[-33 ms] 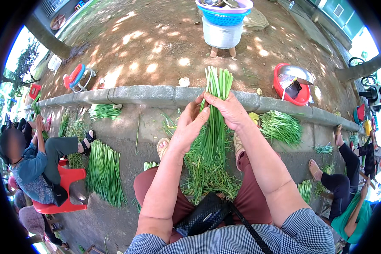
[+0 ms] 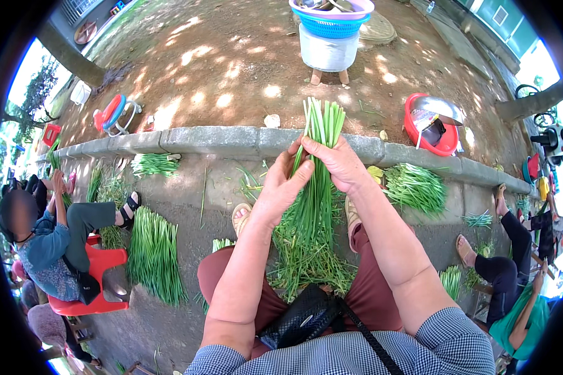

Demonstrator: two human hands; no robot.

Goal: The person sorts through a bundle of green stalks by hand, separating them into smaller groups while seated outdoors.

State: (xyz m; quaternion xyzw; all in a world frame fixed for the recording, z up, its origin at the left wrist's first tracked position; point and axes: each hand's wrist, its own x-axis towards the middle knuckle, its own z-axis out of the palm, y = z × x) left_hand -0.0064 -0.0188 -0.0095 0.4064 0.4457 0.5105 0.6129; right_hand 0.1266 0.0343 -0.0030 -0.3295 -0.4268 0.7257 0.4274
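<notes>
Between my knees I hold up a bunch of chives (image 2: 319,197), pale cut ends upward and green leaves hanging. My right hand (image 2: 343,164) is closed round the bunch, its thumb laid across the front. At the bunch's left side my left hand (image 2: 284,182) is closed, thumb against fingers, pinching a stalk that stands slightly apart; part of its fingers is hidden. Below the bunch, a loose heap of green leaves and trimmings (image 2: 306,265) covers the ground between my feet.
Chive piles lie left (image 2: 155,253), far left (image 2: 155,164) and right (image 2: 416,187). A stone kerb (image 2: 213,140) crosses ahead. Beyond it stand a red basin (image 2: 433,150) and stacked basins (image 2: 331,26) on a stool. One person sits on a red stool (image 2: 100,275) at left; another sits at right.
</notes>
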